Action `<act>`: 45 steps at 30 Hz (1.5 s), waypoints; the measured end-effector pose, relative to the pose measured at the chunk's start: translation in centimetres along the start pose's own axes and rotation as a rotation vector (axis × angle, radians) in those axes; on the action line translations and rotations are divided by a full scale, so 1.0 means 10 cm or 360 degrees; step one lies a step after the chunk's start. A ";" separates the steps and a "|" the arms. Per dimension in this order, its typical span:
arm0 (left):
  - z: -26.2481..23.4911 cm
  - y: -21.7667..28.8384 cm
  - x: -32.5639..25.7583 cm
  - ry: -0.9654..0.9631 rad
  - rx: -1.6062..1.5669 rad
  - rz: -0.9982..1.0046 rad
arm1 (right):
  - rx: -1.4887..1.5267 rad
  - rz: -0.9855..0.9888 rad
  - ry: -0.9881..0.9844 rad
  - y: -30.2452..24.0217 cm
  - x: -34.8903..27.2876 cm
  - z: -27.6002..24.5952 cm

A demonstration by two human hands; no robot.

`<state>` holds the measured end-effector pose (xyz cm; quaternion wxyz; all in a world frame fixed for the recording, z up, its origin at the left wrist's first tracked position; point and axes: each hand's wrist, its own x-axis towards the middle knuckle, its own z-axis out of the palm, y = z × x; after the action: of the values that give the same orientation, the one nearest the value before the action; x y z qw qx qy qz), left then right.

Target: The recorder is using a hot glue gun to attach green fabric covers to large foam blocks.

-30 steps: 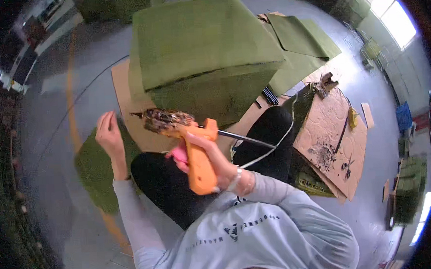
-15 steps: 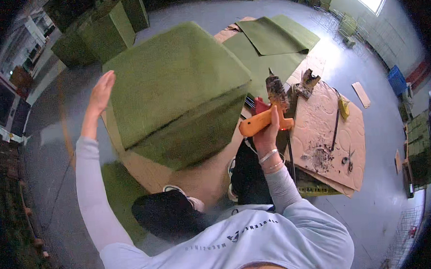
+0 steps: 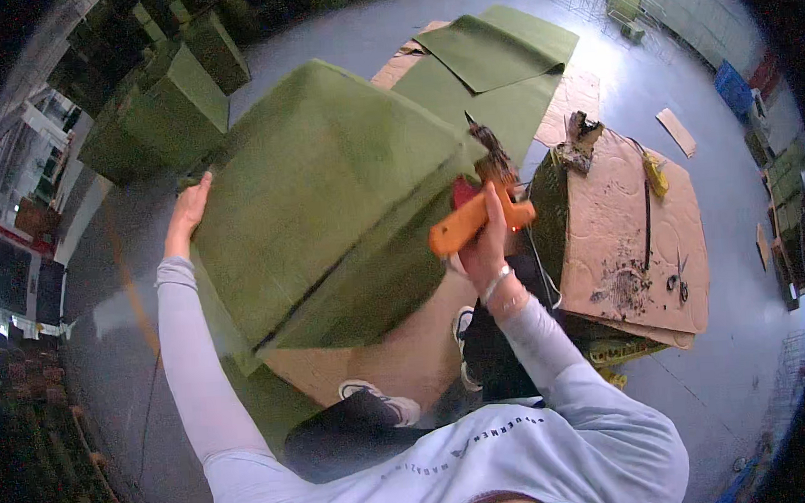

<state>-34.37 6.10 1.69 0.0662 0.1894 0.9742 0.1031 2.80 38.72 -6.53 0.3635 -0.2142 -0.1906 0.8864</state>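
Head view: the left hand (image 3: 188,211) lies flat, fingers spread, on the far-left edge of a big green felt-covered block (image 3: 327,201) — pressing, not gripping. The right hand (image 3: 484,243) is closed tight round an orange glue gun (image 3: 475,218), its gunked nozzle up against the block's right corner. Block sits on cardboard sheets (image 3: 399,352) on the floor, in front of the person's knees. Just to the right, a glue-stained cardboard board (image 3: 638,230) w/ scissors (image 3: 677,284) on it; green felt sheets (image 3: 493,65) lie beyond.

One fisheye camera on my head looks steeply down, close over my arms and the green felt-covered block (image 3: 327,210) ahead; the floor (image 3: 718,371) curves away toward the far rim.
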 end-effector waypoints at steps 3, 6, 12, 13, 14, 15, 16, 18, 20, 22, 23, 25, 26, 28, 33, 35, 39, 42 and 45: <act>-0.03 -0.14 0.01 0.0594 -0.0221 0.0264 | -0.0038 0.0045 -0.0078 -0.03 0.62 0.01; 0.02 -0.88 0.10 0.1083 -0.0339 -0.0027 | 0.0008 0.0143 -0.0121 0.11 0.89 0.16; -0.01 -0.22 -0.24 0.0631 -0.0364 -0.0180 | -0.0092 -0.0016 -0.0134 -0.20 0.93 -0.32; -0.10 -0.31 -0.24 0.0681 -0.0302 -0.0240 | -0.0037 -0.0028 -0.0111 -0.20 0.89 -0.34; -0.14 -0.35 -0.25 0.0716 -0.0240 -0.0298 | 0.0014 -0.0041 -0.0076 -0.20 0.86 -0.37; -0.18 -0.38 -0.25 0.0630 -0.0244 -0.0344 | 0.0044 -0.0016 -0.0077 -0.22 0.83 -0.41; -0.15 -0.34 -0.21 0.0627 -0.0248 -0.0354 | 0.0001 -0.0014 -0.0226 -0.30 0.83 -0.45; -0.11 -0.29 -0.13 0.0700 -0.0087 -0.0396 | 0.0083 -0.0037 -0.0331 -0.38 0.86 -0.48; -0.09 -0.31 -0.05 0.0715 -0.0153 -0.0404 | -0.0003 -0.0067 -0.0282 -0.42 0.94 -0.55; -0.05 -0.39 -0.01 0.0739 -0.0214 -0.0414 | -0.0009 0.0025 -0.0298 -0.41 0.98 -0.59; -0.03 -0.49 0.00 0.0872 -0.0378 -0.0225 | 0.0033 0.0045 -0.0297 -0.37 0.98 -0.59; -0.04 -0.51 -0.03 0.0986 -0.0548 -0.0021 | -0.0001 0.0004 -0.0290 -0.36 1.02 -0.61; -0.10 -0.32 -0.11 0.1279 -0.0875 0.0122 | -0.0046 -0.0069 -0.0266 -0.42 1.03 -0.65; -0.14 -0.35 -0.29 0.1592 -0.1166 0.0236 | -0.0056 -0.0043 -0.0239 -0.40 0.97 -0.55; 0.20 -0.74 -0.25 0.1457 -0.1004 -0.0087 | -0.0097 -0.0033 -0.0252 -0.33 0.85 -0.40; 0.07 -0.63 -0.26 0.1236 -0.1416 -0.0356 | -0.0079 -0.0019 -0.0282 -0.34 0.89 -0.46; -0.51 -0.34 -0.29 0.0586 -0.2483 -0.0272 | -0.0060 0.0028 -0.0323 -0.33 0.86 -0.49; -0.88 0.29 -0.49 0.0431 -0.2082 0.0065 | -0.0056 -0.0003 -0.0334 -0.32 0.84 -0.47; -0.73 0.68 -0.31 0.0854 -0.1014 0.0312 | -0.0088 0.0023 -0.0296 -0.31 0.88 -0.45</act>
<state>-30.33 9.83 10.62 -0.1446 0.2175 0.8538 0.4504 1.24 47.99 -10.90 0.3317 -0.1423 -0.2464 0.8994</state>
